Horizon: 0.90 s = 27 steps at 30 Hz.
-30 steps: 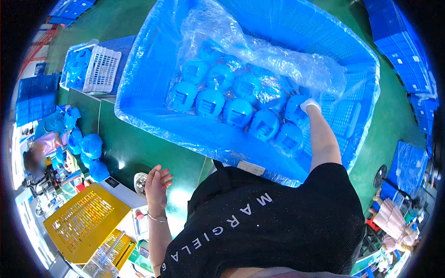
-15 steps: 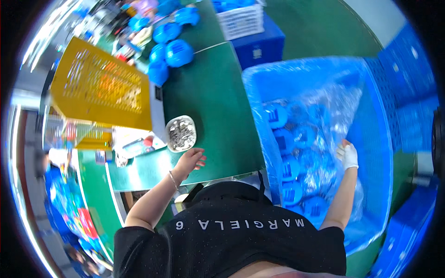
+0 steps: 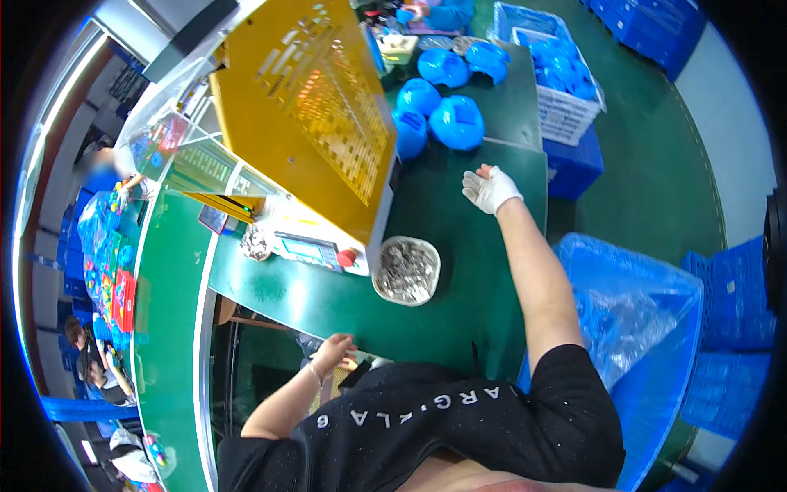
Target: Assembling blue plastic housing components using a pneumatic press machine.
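Observation:
My right hand (image 3: 492, 190), in a white glove with bare fingertips, reaches over the green table. Its fingers are loosely apart with nothing seen in them. The closest things to it are round blue plastic shells (image 3: 457, 123), several of them grouped at the table's far side, some showing a cut-out. Down by the near table edge hangs my bare left hand (image 3: 332, 353), a bracelet on its wrist, its fingers loosely bent apart and no object visible in them. A white dish of small metal pieces (image 3: 406, 271) stands between the hands.
A yellow perforated machine cover (image 3: 307, 98) rises at left, with a red button (image 3: 347, 257) on its white base. To my right is a large blue bin (image 3: 648, 410) lined with plastic film. Beyond the table, a white crate (image 3: 566, 115) of blue parts rests on a blue box (image 3: 578, 164).
My right hand has left the blue bin and moved up and left over the table. The view has turned right to left toward the machine. My left hand sits lower, by the table edge.

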{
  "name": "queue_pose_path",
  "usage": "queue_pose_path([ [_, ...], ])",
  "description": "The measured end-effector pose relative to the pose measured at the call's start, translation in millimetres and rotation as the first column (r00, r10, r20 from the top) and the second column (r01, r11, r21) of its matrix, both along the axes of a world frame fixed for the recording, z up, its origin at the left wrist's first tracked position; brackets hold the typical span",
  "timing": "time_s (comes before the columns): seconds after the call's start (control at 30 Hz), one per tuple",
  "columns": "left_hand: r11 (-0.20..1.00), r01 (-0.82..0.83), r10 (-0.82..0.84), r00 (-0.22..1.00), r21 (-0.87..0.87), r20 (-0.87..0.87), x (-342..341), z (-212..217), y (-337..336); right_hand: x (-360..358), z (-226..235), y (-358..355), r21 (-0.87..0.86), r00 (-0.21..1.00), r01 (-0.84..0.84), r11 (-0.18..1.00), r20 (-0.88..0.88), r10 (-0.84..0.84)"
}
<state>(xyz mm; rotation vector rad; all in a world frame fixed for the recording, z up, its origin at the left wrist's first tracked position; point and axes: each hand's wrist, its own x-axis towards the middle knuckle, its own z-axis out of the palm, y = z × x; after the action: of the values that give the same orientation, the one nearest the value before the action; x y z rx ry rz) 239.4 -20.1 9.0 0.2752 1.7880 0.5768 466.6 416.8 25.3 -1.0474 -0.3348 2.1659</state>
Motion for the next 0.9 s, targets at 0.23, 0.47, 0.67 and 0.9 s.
queue_pose_path([
  [0.23,0.930,-0.366,0.366,0.931,-0.037,-0.013,-46,7,-76,-98,-58,72,-0.312,0.842,0.276,0.909,-0.378,-0.385],
  [0.47,0.872,-0.477,0.478,0.878,-0.109,-0.023,-52,1,-118,-143,-49,87,-0.392,0.731,0.467,0.793,-0.333,-0.595],
  [0.67,0.862,-0.493,0.493,0.870,-0.121,-0.032,-58,18,-90,-146,-55,100,-0.447,0.633,0.490,0.749,-0.408,-0.657],
  [0.9,0.884,-0.455,0.452,0.891,-0.111,-0.049,-56,15,-90,-119,-52,95,-0.381,0.734,0.571,0.727,-0.161,-0.660],
])
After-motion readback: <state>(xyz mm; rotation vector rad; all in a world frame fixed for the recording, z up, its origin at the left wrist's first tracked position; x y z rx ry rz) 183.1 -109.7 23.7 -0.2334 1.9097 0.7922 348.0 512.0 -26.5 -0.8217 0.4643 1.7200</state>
